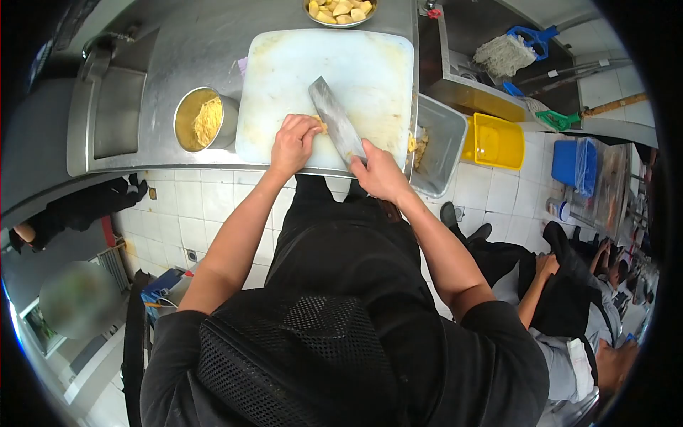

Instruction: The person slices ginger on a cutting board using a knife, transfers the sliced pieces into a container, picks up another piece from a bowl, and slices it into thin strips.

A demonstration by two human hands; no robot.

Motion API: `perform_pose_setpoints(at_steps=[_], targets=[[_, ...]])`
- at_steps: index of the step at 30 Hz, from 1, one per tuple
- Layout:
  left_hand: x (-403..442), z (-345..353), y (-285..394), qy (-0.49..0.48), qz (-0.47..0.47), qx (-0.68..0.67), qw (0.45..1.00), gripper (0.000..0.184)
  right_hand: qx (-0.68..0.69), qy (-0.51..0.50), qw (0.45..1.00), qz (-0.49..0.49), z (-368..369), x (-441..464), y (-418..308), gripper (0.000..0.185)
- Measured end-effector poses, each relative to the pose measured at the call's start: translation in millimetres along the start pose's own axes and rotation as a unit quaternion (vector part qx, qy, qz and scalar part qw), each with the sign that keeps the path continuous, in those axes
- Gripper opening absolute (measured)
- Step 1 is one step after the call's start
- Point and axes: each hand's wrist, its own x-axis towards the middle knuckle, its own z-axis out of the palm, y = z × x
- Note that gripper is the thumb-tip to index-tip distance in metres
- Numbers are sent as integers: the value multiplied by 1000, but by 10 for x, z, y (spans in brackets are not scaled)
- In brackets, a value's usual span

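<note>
My right hand point(379, 173) is closed round the handle of a cleaver point(336, 112), whose broad metal blade slants up and left over the white cutting board point(284, 67). Just left of the blade, my left hand point(293, 144) presses its curled fingers on a yellow vegetable piece point(321, 124), possibly ginger; the fingers cover much of it. Fine yellow shreds point(208, 122) fill part of a metal pot point(230, 121) to the left of the board. Beyond the board's far edge stands a bowl point(344, 25) of peeled yellow chunks point(341, 8).
A sink point(117, 107) lies at the left of the steel counter point(188, 50). Right of the counter are a grey bin point(449, 153) with scraps, a yellow tub point(499, 142) and a mop point(504, 55). Other people sit at the lower right; another person is at the left.
</note>
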Motion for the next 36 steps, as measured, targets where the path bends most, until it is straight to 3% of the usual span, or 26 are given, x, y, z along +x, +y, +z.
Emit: perform_pose_setpoints(at_steps=[2,9,17,21,23,34,36], targets=[[0,-8,13,0,-3,-4,1000,4,8,-37,998,43,-49,-42,-58,29],[-7,7,16,0,-9,6,1000,3,0,-62,998,25,-66,-195,13,28],[-24,9,-26,-4,-12,0,1000,2,-69,-95,990,80,-93,-248,-220,26],[-16,-8,-11,-11,-19,5,1000,2,-59,-99,990,77,-109,-217,-180,27],[-19,-23,51,-1,-84,-55,995,3,-58,-103,990,75,-108,-197,-136,26],[-25,9,70,6,-119,-86,989,5,-51,-85,994,36,-290,-244,-181,26],[-27,37,13,1,-82,-72,994,7,-37,-73,996,27,-428,-283,-237,28]])
